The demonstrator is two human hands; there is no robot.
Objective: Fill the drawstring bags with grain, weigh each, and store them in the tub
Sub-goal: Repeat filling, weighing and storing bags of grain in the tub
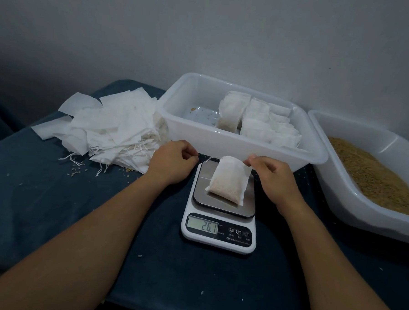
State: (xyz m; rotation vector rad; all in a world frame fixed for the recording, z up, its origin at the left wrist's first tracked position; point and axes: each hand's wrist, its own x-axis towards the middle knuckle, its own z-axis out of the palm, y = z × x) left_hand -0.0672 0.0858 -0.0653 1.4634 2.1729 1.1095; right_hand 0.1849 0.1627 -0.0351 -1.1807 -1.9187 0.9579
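A dark blue cloth (42,193) covers the bench, and it has soft folds near the left edge. Behind the bench stands a plain grey-white wall (205,31). At the far left, below the wall, there is a darker area (1,120); perhaps it is another piece of furniture, but the light is too weak to tell.

Looks like a plain room at home turned into a small packing station: bare grey-white wall (205,31), a table under a dark blue cloth (42,205), a digital kitchen scale (220,217) reading 26.1, 2 translucent plastic tubs (244,147), 1 holding loose grain (373,178), and a heap of empty drawstring bags (112,126). No industrial gear in view.
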